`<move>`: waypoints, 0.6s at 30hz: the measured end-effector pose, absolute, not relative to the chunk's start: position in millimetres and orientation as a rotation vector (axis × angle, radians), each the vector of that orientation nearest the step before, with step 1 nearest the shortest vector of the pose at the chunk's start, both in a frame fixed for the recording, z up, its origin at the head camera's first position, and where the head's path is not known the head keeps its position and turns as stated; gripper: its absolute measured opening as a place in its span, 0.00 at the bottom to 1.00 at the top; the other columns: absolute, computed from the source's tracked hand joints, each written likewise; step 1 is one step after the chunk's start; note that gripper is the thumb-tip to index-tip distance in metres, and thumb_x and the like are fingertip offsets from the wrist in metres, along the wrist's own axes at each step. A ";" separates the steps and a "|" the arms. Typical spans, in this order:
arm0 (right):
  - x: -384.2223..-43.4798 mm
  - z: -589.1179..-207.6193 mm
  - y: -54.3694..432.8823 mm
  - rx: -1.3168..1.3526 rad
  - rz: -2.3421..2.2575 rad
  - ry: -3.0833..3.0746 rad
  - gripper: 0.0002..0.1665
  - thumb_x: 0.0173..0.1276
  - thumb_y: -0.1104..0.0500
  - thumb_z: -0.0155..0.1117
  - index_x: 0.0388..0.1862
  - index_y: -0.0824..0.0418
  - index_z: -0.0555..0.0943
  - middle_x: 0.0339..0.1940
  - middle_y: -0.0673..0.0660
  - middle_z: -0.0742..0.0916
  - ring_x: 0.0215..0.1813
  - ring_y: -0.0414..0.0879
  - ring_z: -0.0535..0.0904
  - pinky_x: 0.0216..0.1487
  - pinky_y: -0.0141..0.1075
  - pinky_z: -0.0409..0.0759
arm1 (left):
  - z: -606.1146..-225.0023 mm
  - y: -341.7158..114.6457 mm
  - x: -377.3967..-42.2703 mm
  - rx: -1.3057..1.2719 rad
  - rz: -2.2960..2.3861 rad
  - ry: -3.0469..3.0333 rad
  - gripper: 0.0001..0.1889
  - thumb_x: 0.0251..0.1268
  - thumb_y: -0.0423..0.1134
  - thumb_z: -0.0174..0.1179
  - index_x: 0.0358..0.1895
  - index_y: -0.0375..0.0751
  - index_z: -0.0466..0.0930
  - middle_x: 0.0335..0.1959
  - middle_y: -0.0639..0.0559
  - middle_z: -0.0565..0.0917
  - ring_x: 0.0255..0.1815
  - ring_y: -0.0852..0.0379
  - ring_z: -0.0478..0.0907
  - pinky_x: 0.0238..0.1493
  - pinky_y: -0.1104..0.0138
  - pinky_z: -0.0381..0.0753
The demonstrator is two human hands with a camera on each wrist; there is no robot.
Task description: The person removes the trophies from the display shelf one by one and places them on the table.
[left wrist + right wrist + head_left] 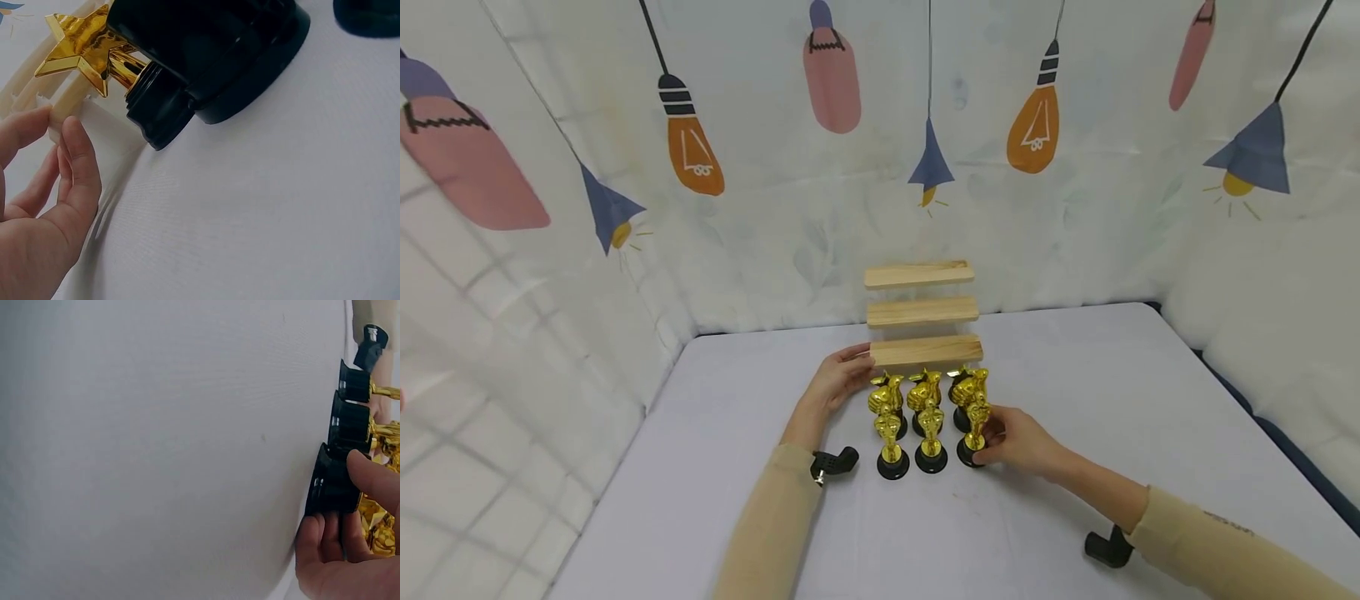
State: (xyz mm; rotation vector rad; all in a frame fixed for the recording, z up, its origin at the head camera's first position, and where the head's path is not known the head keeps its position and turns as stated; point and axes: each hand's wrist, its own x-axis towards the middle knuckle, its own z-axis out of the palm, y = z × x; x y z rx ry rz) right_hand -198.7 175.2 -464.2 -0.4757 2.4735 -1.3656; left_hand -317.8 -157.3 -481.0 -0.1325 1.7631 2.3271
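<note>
Several golden trophies with round black bases stand upright in a front and a back row on the table. My right hand (1021,437) holds the right-hand front trophy (976,417) low down; in the right wrist view its thumb and fingers are around the black base (334,484). Behind the trophies is a stepped wooden rack with three pale boards. At the left end of its lowest board (928,351), my left hand (835,379) pinches the wood between thumb and fingertip. A golden star trophy (84,47) shows close to that hand in the left wrist view.
The white-covered table (700,467) ends at a patterned cloth wall (760,233) behind the rack. Cloth also closes off the left and right sides. A black wrist device (835,462) sits on the left forearm, another (1108,547) by the right sleeve.
</note>
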 end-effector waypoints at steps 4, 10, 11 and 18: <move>-199.2 -463.5 174.1 -0.488 -1.349 2.490 0.23 0.53 0.63 0.83 0.42 0.66 0.79 0.36 0.55 0.82 0.38 0.47 0.77 0.37 0.35 0.80 | -479.6 -157.8 -317.8 -0.138 2.331 1.774 0.28 0.71 0.24 0.61 0.72 0.28 0.68 0.61 0.36 0.76 0.43 0.55 0.83 0.46 0.67 0.86; -196.8 -465.4 174.4 -0.482 -1.356 2.489 0.24 0.52 0.64 0.83 0.43 0.66 0.78 0.37 0.55 0.82 0.40 0.48 0.77 0.39 0.37 0.80 | -481.1 -158.1 -317.9 -0.145 2.323 1.769 0.28 0.71 0.24 0.61 0.72 0.28 0.68 0.63 0.34 0.75 0.43 0.55 0.83 0.46 0.67 0.86; -196.4 -465.5 175.3 -0.485 -1.359 2.487 0.24 0.51 0.64 0.83 0.43 0.66 0.78 0.37 0.55 0.82 0.40 0.49 0.78 0.40 0.37 0.81 | -481.5 -157.8 -317.9 -0.145 2.322 1.771 0.28 0.71 0.24 0.61 0.72 0.28 0.68 0.63 0.34 0.75 0.44 0.55 0.83 0.47 0.67 0.86; -200.0 -461.0 193.0 -0.491 -1.375 2.475 0.24 0.56 0.64 0.81 0.48 0.67 0.80 0.42 0.55 0.84 0.46 0.50 0.80 0.48 0.40 0.81 | -483.7 -160.4 -316.0 -0.128 2.277 1.849 0.26 0.72 0.27 0.63 0.71 0.28 0.71 0.60 0.35 0.79 0.47 0.54 0.83 0.49 0.65 0.86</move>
